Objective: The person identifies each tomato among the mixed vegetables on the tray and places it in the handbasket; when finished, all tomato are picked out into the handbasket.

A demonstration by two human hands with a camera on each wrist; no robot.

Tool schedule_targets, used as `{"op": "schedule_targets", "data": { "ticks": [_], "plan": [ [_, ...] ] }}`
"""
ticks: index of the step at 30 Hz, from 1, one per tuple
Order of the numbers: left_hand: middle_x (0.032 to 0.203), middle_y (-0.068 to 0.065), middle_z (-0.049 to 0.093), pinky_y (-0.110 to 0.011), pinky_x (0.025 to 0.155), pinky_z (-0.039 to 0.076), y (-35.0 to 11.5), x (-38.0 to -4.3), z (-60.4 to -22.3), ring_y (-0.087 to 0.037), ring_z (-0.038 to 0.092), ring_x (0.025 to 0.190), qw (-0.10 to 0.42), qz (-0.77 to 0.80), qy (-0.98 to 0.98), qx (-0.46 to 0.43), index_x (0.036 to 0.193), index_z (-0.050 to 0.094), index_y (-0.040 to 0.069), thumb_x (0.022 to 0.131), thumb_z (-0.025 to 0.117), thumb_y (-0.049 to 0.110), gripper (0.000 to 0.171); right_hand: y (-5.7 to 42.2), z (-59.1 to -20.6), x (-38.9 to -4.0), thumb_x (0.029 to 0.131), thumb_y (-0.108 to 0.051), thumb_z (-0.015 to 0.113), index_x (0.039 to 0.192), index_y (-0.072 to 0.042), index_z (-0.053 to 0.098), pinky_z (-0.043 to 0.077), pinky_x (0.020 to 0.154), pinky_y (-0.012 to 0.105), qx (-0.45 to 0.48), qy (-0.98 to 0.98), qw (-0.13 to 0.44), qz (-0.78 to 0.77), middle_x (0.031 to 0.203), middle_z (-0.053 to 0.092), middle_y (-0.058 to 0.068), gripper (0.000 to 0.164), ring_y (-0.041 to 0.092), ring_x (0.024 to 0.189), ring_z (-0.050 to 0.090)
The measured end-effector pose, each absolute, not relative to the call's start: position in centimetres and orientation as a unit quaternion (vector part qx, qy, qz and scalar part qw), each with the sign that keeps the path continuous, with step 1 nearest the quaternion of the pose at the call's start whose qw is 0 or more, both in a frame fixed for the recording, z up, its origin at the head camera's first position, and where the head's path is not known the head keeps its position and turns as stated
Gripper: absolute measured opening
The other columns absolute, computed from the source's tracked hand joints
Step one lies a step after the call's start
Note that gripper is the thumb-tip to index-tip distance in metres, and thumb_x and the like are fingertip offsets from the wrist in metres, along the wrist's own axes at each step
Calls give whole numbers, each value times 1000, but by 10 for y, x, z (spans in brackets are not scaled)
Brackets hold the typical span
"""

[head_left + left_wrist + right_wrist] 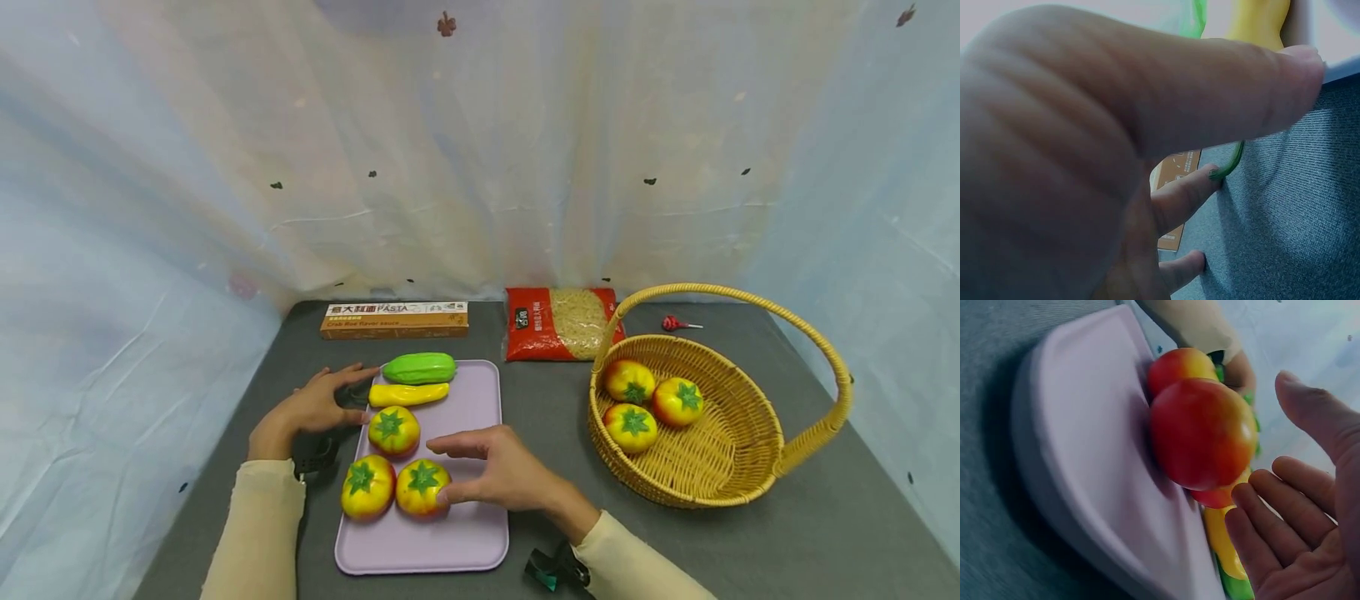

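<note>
The left hand (321,405) was spread right by the purple tray (476,421), and the right hand (498,471), spread too, hovered beside a red-yellow fruit (420,483)!

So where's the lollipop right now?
In the head view, the lollipop lies right of centre on the grey table, just beyond the wicker basket, right of the pasta bag.

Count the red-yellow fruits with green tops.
6. On the lilac tray: far fruit, near-left fruit, near-right fruit. In the wicker basket: back-left fruit, front-left fruit, right fruit.
</note>
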State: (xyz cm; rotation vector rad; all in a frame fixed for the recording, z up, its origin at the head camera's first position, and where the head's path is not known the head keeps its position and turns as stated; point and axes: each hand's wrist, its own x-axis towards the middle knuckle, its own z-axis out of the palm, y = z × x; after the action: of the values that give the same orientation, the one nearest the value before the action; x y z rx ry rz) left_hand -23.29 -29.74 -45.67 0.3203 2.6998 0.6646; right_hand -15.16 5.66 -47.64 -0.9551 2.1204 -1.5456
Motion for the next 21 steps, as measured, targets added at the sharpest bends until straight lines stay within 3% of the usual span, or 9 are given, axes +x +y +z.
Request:
{"op": "schedule_targets", "data": {
  "ticks": [3,9,15,21],
  "plan": [
    [178,-27,28,-99,109,7,-297,-232,-456,-71,9,159,170,236,950,113,169,46,23,95,84,40,85,52,-479,-150,87,-29,96,144,-14,73,50,119,28,-334,759,180,-529,146,74,0,64,11,136,68],
    [177,-28,28,-100,109,7,-298,-231,-457,-72,10,158,167,239,949,119,168,46,22,95,84,39,84,46,-484,-146,87,-31,96,143,-24,74,50,118,26,-345,779,169,-496,140,74,-16,61,3,130,67],
    [177,-28,28,-101,107,7,-299,-232,-459,-73,10,158,166,236,950,121,168,46,23,95,84,40,84,51,-484,-143,92,-22,91,147,-20,70,52,118,29,-364,763,171,-506,144,73,-10,59,2,130,67],
    [178,-28,28,-101,108,7,-299,-232,-458,-72,9,158,166,237,950,118,168,46,23,95,84,39,84,70,-473,-137,99,-25,83,153,-17,66,54,118,38,-349,744,187,-539,151,69,-4,56,8,136,66]
  ]
}}
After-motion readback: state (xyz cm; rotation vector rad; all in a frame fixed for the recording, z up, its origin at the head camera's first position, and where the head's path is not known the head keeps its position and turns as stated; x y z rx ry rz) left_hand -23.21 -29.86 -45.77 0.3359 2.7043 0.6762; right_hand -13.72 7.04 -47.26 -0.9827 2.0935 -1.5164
